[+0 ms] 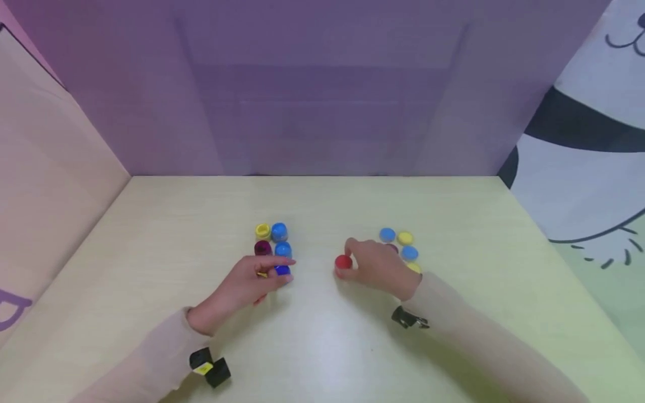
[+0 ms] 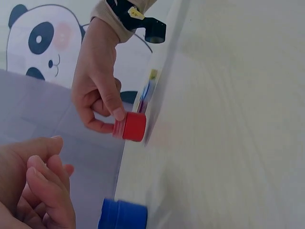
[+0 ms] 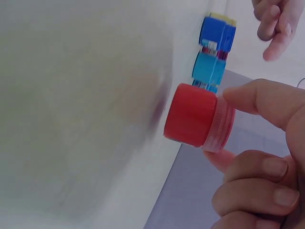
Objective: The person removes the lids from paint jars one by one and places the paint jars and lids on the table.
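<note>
Between thumb and forefinger my right hand (image 1: 383, 267) pinches a small red paint jar (image 3: 191, 114) by its clear threaded neck. The jar is upright and lidless, close over the table, in the middle of the head view. My left hand (image 1: 254, 280) holds nothing; its thumb and forefinger reach out above a dark blue jar (image 2: 125, 215). Around that hand stand more jars in two columns: a yellow jar (image 1: 262, 231), a light blue jar (image 1: 279, 232), a purple jar (image 1: 262, 248) and another light blue jar (image 1: 283, 249). The hand partly covers the nearest ones.
Flat round lids lie by my right hand, among them a blue lid (image 1: 387, 234), a yellow lid (image 1: 405, 238) and another blue lid (image 1: 410, 253); the hand partly hides others. A purple panel (image 1: 322, 123) borders the pale table (image 1: 322, 358) at the back.
</note>
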The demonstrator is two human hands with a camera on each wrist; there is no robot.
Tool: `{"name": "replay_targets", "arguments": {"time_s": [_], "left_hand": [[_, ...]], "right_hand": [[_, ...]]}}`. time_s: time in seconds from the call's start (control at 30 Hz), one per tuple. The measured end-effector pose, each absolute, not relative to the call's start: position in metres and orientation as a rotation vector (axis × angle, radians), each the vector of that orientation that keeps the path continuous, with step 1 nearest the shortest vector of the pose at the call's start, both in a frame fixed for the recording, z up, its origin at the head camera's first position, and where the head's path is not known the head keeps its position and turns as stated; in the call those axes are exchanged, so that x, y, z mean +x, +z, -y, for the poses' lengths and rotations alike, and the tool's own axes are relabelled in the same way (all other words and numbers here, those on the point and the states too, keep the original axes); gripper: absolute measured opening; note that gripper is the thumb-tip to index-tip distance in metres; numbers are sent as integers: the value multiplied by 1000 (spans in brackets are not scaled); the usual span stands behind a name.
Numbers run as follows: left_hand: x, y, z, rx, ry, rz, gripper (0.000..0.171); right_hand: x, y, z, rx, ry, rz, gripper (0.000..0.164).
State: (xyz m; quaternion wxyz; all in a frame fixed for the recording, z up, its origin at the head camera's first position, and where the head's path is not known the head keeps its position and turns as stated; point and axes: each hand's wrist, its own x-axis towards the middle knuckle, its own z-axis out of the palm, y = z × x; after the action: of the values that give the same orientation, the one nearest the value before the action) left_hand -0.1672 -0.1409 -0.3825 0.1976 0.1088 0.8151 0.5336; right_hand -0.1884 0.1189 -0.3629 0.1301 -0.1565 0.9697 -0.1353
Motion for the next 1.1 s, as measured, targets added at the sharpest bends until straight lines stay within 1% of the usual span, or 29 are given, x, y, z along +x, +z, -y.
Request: {"name": "replay_targets", "arguments": {"time_s": [0.47, 0.77, 1.1], "left_hand": [[-158, -397, 101, 394, 1400, -2184, 38], [-158, -407, 87, 428, 1462, -2121, 41], [-158, -413, 75, 487, 1406, -2153, 41]], "right_hand": [[-163, -362, -118, -489, -436, -2777, 32], [-154, -364, -116, -576, -450, -2767, 24], [-146, -364, -119, -682, -522, -2760, 25]]}}
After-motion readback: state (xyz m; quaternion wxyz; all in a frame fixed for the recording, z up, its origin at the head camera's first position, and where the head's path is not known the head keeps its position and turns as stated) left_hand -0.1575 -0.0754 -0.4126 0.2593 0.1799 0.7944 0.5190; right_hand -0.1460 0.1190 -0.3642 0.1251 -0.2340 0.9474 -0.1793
